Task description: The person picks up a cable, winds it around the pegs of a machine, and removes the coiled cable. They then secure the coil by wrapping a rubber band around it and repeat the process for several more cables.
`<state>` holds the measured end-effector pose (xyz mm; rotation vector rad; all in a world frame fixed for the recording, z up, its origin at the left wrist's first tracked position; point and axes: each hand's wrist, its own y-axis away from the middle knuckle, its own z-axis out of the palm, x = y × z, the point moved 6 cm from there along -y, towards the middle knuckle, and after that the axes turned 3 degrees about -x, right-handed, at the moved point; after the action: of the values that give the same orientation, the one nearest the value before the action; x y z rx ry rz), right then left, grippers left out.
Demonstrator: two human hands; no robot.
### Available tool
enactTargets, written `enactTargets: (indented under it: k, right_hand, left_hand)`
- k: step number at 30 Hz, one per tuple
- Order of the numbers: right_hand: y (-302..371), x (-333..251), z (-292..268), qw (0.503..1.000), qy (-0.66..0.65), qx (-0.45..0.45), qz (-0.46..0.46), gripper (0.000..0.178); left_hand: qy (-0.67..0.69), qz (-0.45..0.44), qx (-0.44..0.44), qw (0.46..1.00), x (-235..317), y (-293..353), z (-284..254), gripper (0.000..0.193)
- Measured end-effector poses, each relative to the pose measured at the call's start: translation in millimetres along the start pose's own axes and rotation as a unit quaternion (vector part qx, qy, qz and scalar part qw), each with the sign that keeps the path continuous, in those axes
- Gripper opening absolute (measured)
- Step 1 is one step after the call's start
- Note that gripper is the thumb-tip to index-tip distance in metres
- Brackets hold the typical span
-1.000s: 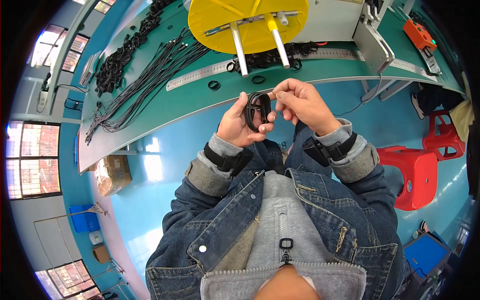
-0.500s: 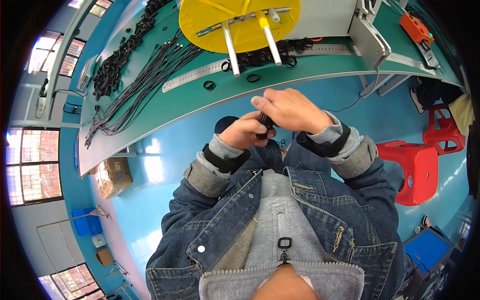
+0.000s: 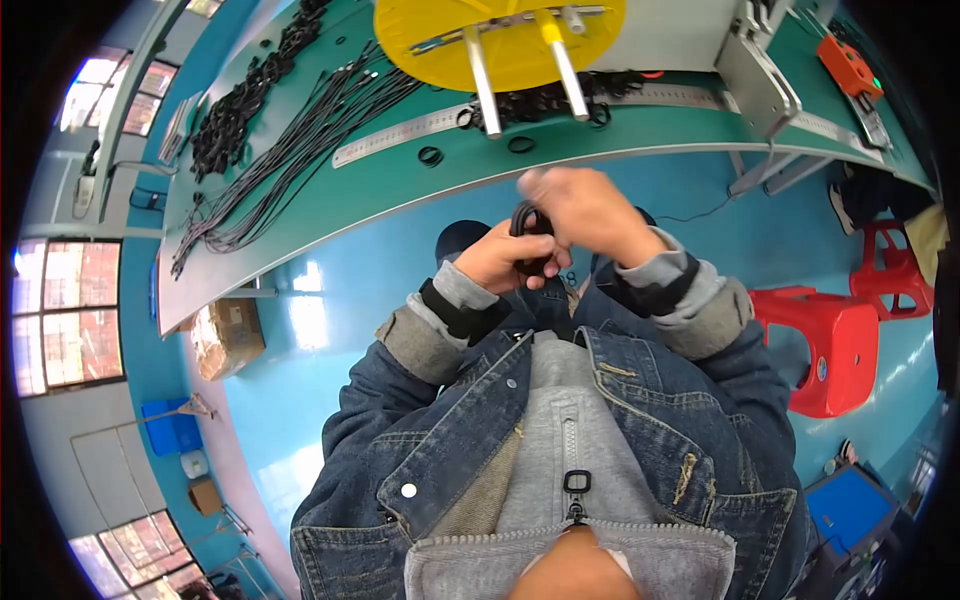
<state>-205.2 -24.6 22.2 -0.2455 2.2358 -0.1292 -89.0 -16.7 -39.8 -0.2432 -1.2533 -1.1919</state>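
Observation:
In front of my body, over the lap, my left hand (image 3: 503, 254) is closed around a small coil of black cable (image 3: 526, 226). The coil stands on edge, its loops bunched together, and my fingers cover its lower part. Against its right side is my right hand (image 3: 597, 215), with curled fingers touching the coil. The thumb of that hand is smeared by motion. On the near part of the green table (image 3: 300, 205) lie two small black rings, a left ring (image 3: 430, 156) and a right ring (image 3: 521, 145).
A yellow disc with two metal posts (image 3: 500, 45) overhangs the table edge. Long black cables (image 3: 290, 150), a heap of coils (image 3: 228, 130) and a steel ruler (image 3: 400, 137) lie on the table. An orange box (image 3: 845, 66) stands far right. Red stools (image 3: 835, 345) stand on the floor.
My right hand has shifted slightly, its thumb now blurred, and the coil's loops show more openly. The left hand keeps its hold. The whole view has shifted a little.

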Motion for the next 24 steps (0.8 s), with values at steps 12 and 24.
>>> enactTargets:
  k: [12,24]
  right_hand:
    - [69.7,99.9,41.5,0.948,-0.195,-0.185,0.169,0.02]
    - [79.3,106.7,72.8,0.928,-0.226,-0.193,0.224,0.021]
  left_hand:
    - [0.175,-0.081,0.01,0.981,-22.2,62.8,-73.0,0.037]
    - [-0.475,0.107,0.523,0.7,186.0,145.7,-326.6,0.03]
